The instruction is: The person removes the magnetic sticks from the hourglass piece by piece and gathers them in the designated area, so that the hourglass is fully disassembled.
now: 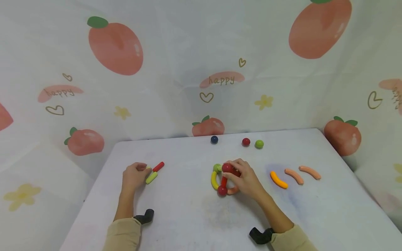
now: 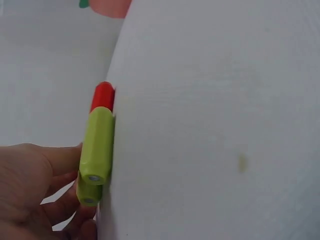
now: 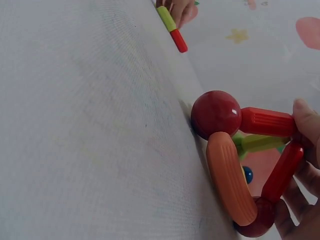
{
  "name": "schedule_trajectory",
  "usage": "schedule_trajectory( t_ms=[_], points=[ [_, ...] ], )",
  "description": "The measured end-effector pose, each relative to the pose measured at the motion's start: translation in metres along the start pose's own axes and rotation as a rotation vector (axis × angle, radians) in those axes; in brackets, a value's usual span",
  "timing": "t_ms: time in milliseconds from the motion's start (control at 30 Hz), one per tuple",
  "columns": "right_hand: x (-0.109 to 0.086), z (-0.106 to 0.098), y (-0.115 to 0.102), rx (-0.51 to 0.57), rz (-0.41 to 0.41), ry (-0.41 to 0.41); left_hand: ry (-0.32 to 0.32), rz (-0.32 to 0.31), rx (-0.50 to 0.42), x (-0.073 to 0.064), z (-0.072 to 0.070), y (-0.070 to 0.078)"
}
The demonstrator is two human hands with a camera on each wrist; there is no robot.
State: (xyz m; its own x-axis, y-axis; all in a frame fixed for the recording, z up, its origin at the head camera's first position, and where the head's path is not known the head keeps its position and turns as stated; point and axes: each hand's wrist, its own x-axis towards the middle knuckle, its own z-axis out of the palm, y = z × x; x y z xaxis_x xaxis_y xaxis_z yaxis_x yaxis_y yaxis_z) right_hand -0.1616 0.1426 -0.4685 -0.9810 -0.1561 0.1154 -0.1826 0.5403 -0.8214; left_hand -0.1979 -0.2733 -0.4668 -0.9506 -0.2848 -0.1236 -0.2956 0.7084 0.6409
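My left hand point(image 1: 134, 177) is at the left of the table, its thumb and fingertips pinching a light green rod point(image 2: 89, 196). Touching that rod are another light green rod point(image 1: 151, 178) and a red rod point(image 1: 158, 166). Around a red ball point(image 1: 226, 167), the thumb and fingers of my right hand point(image 1: 246, 177) are curled at the top of a ball-and-rod construction. Below it, red rods point(image 3: 282, 172) slope down to two lower red balls point(image 3: 216, 115), joined by a curved orange-pink rod point(image 3: 231, 179). A curved yellow rod point(image 1: 214, 180) and a green ball point(image 1: 217, 168) belong to the construction's left side.
Right of the construction lie a curved orange rod point(image 1: 278, 180) and two curved pink rods point(image 1: 294, 176). Along the back edge sit a dark blue ball point(image 1: 214, 139), a red ball point(image 1: 246, 142) and a green ball point(image 1: 259, 144). A printed cloth point(image 1: 169, 104) hangs behind the white table point(image 1: 188, 216).
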Motion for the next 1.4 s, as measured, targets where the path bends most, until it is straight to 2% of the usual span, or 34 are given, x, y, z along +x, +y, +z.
schedule_trajectory(
  t_ms=[100,167,233,300,400,500,633,767,867,967,1100,1333,1400],
  points=[
    [0.0,0.001,-0.001,-0.003,0.002,-0.003,0.016,-0.008,-0.007,-0.002,0.001,0.003],
    [0.0,0.001,-0.001,-0.004,0.003,-0.006,0.034,0.019,-0.032,-0.006,0.001,0.013],
    [-0.001,0.0,-0.001,-0.013,0.011,-0.012,0.045,0.069,-0.073,-0.013,0.002,0.031],
    [-0.001,-0.001,-0.001,-0.02,0.02,-0.023,0.051,0.153,-0.129,-0.021,0.009,0.054],
    [-0.003,-0.002,-0.002,-0.041,0.032,-0.034,0.042,0.269,-0.183,-0.034,0.03,0.092],
    [-0.005,-0.002,-0.004,-0.056,0.027,-0.027,-0.035,0.321,-0.208,-0.046,0.062,0.123],
    [-0.007,0.002,-0.008,-0.13,-0.043,0.013,-0.265,0.4,-0.213,-0.055,0.1,0.147],
    [-0.009,0.006,-0.013,-0.196,-0.119,0.057,-0.468,0.497,-0.235,-0.057,0.126,0.153],
    [-0.009,0.007,-0.016,-0.179,-0.124,0.069,-0.553,0.521,-0.263,-0.056,0.137,0.151],
    [-0.008,0.008,-0.015,-0.167,-0.132,0.086,-0.57,0.56,-0.278,-0.056,0.142,0.15],
    [-0.007,0.007,-0.014,-0.162,-0.161,0.107,-0.547,0.605,-0.285,-0.055,0.143,0.151],
    [-0.005,0.002,-0.015,0.017,-0.125,0.077,-0.562,0.594,-0.304,-0.053,0.143,0.149],
    [-0.004,-0.002,-0.017,0.038,-0.114,0.085,-0.566,0.584,-0.31,-0.053,0.144,0.148]
  ],
)
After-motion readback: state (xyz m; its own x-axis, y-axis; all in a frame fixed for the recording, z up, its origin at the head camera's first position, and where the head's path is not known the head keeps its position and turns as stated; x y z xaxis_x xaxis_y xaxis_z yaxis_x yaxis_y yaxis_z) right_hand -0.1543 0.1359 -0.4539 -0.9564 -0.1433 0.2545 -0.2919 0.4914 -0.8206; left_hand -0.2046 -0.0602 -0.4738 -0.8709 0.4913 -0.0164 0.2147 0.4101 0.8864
